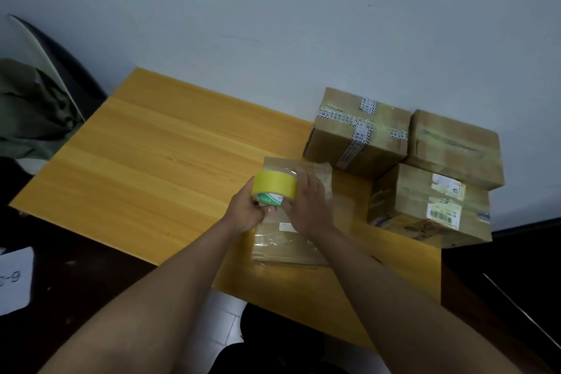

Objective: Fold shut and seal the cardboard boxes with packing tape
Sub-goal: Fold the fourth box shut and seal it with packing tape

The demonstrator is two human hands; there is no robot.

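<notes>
I see a yellow wood-grain table (158,143) set against a pale grey scuffed wall (273,9). Dark chair (76,70) with green cloth (33,109) at left. Light dim.

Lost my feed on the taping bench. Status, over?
Left hand grips tape roll. Right hand flat on the near box. Three boxes at right, clear of the work.
</notes>
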